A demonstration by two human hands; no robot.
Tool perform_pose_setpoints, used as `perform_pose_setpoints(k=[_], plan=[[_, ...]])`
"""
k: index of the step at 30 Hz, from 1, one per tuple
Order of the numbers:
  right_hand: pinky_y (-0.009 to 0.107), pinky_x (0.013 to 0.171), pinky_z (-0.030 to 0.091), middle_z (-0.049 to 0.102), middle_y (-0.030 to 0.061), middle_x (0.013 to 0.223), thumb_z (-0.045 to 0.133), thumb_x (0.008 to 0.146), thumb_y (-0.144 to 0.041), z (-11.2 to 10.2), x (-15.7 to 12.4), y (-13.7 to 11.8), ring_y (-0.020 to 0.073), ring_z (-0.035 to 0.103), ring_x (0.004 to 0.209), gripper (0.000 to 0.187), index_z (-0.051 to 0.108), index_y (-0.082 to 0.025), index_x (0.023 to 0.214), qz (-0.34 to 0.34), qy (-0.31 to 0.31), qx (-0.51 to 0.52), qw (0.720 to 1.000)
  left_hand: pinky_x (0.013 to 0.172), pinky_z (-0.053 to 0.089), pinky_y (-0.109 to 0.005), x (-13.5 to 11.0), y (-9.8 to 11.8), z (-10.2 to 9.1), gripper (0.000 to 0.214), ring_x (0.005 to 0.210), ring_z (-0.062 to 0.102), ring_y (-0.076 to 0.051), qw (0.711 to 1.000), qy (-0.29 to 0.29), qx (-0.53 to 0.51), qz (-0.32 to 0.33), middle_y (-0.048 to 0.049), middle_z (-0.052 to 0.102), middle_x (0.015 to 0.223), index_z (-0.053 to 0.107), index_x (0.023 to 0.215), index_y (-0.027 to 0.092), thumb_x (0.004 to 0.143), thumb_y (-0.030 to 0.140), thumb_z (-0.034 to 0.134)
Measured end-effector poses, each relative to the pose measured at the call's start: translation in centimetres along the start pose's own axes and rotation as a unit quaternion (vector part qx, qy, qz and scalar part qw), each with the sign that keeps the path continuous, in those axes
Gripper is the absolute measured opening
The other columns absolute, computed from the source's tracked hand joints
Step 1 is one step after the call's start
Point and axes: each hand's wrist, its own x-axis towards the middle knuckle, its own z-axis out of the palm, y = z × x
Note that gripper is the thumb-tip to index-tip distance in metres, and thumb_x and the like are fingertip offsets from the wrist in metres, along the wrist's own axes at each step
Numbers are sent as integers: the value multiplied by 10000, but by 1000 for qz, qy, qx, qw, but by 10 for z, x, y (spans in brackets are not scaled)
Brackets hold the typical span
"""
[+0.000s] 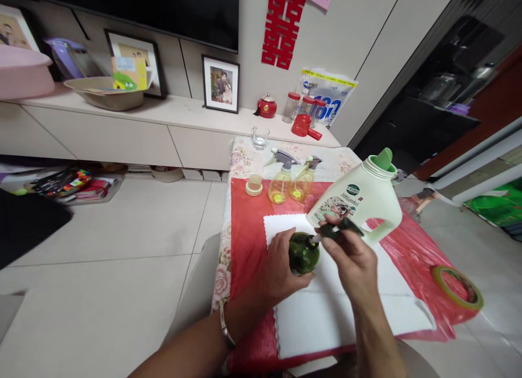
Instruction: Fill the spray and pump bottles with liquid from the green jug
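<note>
Together at the Bottle's Mouth: Left Hand (281, 269) and Right Hand (353, 261)

The left hand's fingers are clamped around a dark green bottle (300, 257), which is over the white sheet (314, 323), near its left edge; whether its base rests there I cannot tell. The right hand's fingers are closed on a dark pump head (331, 231), tilted, its pale stem at the bottle's mouth. How far the stem goes in is unclear.

Just beyond the right hand, a pale green jug (350, 196) leans, with a green spout (383, 159) at its opening. Farther back, two spray bottles (280, 186) with yellow liquid are close together, and a pale cap (254, 185) sits to their left. Red plastic (248, 247) lies beneath the white sheet on the desk (222, 285), which wears a floral cover. To the right, a roll of tape (475, 302) rests on the plastic.
</note>
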Motion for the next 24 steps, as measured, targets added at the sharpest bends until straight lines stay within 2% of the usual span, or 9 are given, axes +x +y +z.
perform_pose_setpoints(k=[4, 6, 8, 9, 11, 13, 16, 20, 24], plan=[[340, 909, 571, 555, 117, 1268, 747, 898, -306, -12, 17, -34, 197, 628, 1065, 454, 596, -158, 1300, -44, 119, 120, 985, 1080, 481, -541, -1, 3, -6, 991, 1253, 565, -339, 1000, 20, 0, -18, -138, 538, 1347, 320, 1450, 237, 610, 237, 845], [298, 848, 567, 563, 127, 1246, 750, 889, -268, -20, 22, -50, 179, 642, 991, 490, 596, -144, 1337, -96, 204, 125, 966, 1075, 489, -536, 0, 2, -8, 953, 1258, 567, -337, 998, 53, 10, -29, -140, 538, 1354, 334, 1442, 232, 634, 251, 840], [284, 849, 554, 551, 124, 1272, 735, 901, -269, -29, 24, -56, 166, 638, 981, 498, 597, -145, 1363, -131, 248, 87, 956, 1080, 482, -550, 2, 0, -8, 939, 1267, 561, -346, 995, 94, 23, -37, -145, 538, 1354, 345, 1433, 224, 637, 265, 842], [286, 867, 549, 546, 119, 1284, 727, 910, -296, -35, 23, -53, 169, 631, 1004, 495, 600, -149, 1366, -128, 236, 40, 962, 1080, 480, -557, 3, -2, -8, 945, 1266, 561, -350, 992, 112, 30, -40, -147, 540, 1349, 346, 1431, 221, 631, 270, 846], [286, 872, 541, 556, 103, 1269, 677, 945, -416, -43, 20, -38, 177, 615, 1031, 482, 608, -162, 1349, -90, 145, -114, 979, 1075, 484, -560, 4, -4, -7, 972, 1255, 568, -352, 989, 137, 38, -43, -149, 546, 1336, 341, 1436, 215, 612, 275, 854], [270, 817, 527, 583, 90, 1203, 561, 985, -525, -45, 15, -11, 173, 603, 993, 473, 621, -169, 1291, -53, 13, -290, 955, 1068, 492, -548, 5, -6, -7, 991, 1248, 575, -348, 987, 148, 45, -43, -151, 550, 1333, 328, 1449, 212, 612, 282, 854], [277, 849, 501, 599, 81, 1139, 541, 940, -337, -30, 9, 35, 184, 588, 1011, 353, 639, -152, 1224, -34, -59, -345, 936, 1064, 496, -541, 5, -7, -7, 987, 1251, 578, -347, 986, 156, 54, -37, -154, 556, 1335, 324, 1458, 209, 625, 304, 846], [242, 773, 450, 599, 66, 940, 581, 828, -130, -3, 2, 68, 172, 566, 886, 318, 683, -164, 1126, -21, -97, -398, 912, 1042, 510, -547, 4, -8, -8, 956, 1230, 599, -356, 986, 150, 70, -36, -158, 577, 1309, 346, 1445, 187, 633, 325, 833], [247, 825, 447, 605, 59, 1000, 612, 864, -196, -5, -4, 55, 172, 557, 948, 238, 693, -184, 1087, -60, -56, -399, 913, 1011, 533, -543, 3, -8, -8, 919, 1193, 620, -351, 990, 118, 74, -32, -146, 592, 1272, 377, 1420, 188, 623, 291, 822]])
